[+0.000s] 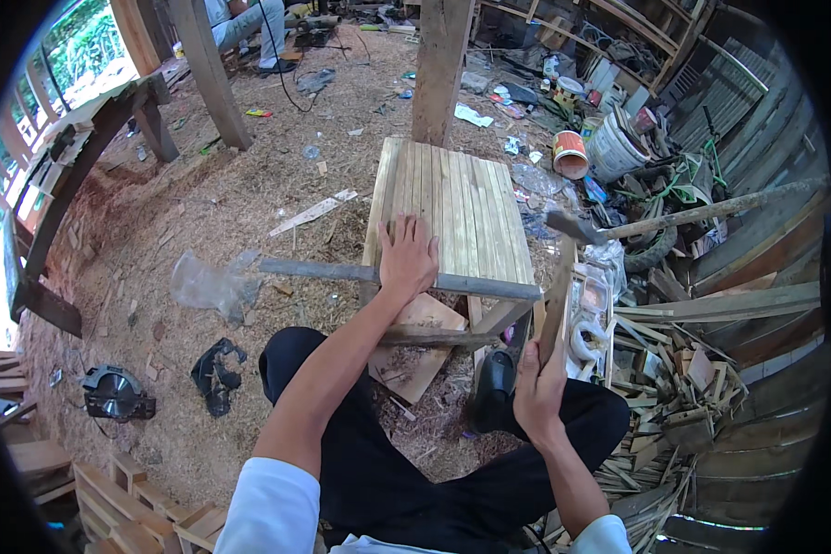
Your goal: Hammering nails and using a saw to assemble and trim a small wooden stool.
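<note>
A slatted wooden panel [462, 198] stands in front of me like a small table top. A long grey bar [323, 270] lies across its near edge. My left hand [406, 258] rests flat on that near edge, fingers spread, pressing on the bar and slats. My right hand [537, 388] grips the wooden handle of a hammer [556, 305], held upright to the right of the panel. Its dark metal head [572, 227] is level with the panel's right edge. My knees in black trousers are below the panel.
A wooden post [439, 69] rises behind the panel. A scrap wood pile [683, 388], a long pole [711, 210] and buckets [614, 143] crowd the right. A circular saw [115, 392], a plastic bag [212, 286] and crates [129, 499] lie left. Another person [249, 23] sits far back.
</note>
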A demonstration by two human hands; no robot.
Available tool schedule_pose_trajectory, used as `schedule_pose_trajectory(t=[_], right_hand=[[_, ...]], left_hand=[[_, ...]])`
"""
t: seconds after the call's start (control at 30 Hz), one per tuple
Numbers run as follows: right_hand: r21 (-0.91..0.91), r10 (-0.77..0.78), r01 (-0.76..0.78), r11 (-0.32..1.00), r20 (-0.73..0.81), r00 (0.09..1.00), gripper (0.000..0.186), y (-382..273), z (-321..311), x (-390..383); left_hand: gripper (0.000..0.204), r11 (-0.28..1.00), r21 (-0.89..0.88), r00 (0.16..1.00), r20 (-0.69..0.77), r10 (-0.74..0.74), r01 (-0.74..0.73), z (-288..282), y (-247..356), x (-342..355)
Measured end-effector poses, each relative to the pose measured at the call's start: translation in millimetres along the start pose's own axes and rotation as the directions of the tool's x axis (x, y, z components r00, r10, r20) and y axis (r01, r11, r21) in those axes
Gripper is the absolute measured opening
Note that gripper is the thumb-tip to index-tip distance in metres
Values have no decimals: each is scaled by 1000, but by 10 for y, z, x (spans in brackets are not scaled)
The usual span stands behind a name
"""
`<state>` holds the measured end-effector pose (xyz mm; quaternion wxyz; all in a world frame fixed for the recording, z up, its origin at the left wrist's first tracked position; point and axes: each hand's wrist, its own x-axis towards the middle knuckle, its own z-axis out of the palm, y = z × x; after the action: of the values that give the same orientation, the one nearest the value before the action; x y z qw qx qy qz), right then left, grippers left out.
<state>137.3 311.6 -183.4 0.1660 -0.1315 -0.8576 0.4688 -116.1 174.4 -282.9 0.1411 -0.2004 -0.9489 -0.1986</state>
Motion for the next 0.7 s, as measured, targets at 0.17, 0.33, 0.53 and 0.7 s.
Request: schedule_pose_trajectory(t=[0.17,0.33,0.53,0.7], right_hand=[[-379,187,-66,923,292,938,25,64,155,57],[-176,47,-17,984,168,985,26,11,-23,49],[-356,278,-194,914,201,939,26,43,144,23],[-300,252,-152,942,333,909,26,-16,30,98]], left_hand=[[51,999,46,1000,1,12,-12,-59,2,9],[50,1000,-2,999,40,-9,9,-42,17,9],[51,1000,3,1000,29,0,-1,-34,14,5],[50,1000,-17,1000,13,-9,9,-56,28,24]])
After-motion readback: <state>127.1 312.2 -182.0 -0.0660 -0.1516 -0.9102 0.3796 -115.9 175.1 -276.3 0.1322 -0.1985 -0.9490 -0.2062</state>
